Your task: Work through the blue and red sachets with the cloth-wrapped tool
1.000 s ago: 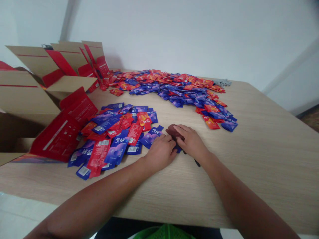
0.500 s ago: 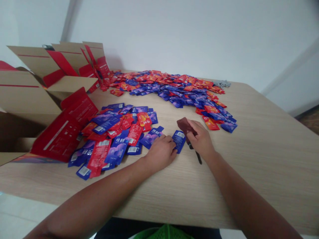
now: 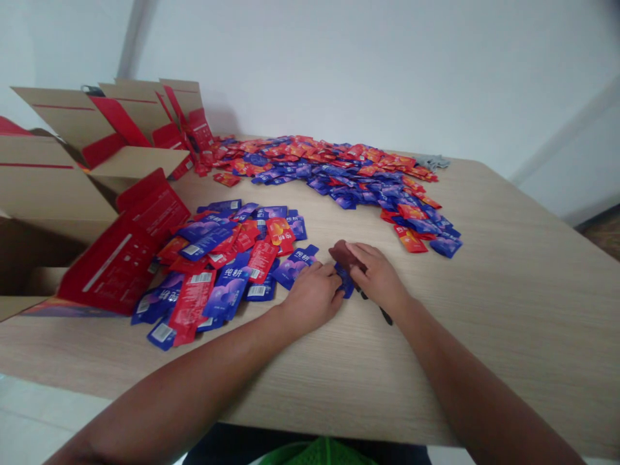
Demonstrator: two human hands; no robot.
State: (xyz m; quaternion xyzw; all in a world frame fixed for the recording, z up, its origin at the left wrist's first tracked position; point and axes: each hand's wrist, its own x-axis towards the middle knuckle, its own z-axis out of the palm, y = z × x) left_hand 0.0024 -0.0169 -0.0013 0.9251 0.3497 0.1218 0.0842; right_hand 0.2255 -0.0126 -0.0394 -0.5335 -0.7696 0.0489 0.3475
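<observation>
Head view: the right hand (image 3: 382, 279) grips a brown, cloth-like piece (image 3: 343, 254) partly covering a blue, flat, printed pouch (image 3: 345, 284). The left hand (image 3: 314, 295) curls at the pouch's left edge, its grip unclear

This looks like a packing room or small workroom. Printed sachets (image 3: 227, 284) lie heaped across a wood-grain table (image 3: 484, 323), with open cardboard cartons (image 3: 39, 190) at one end and a plain pale wall (image 3: 363, 71) behind.

Bare forearms (image 3: 194, 378) angled inward, left hand (image 3: 314, 296) low and palm-down, right hand (image 3: 376, 276) curled just beside it.
</observation>
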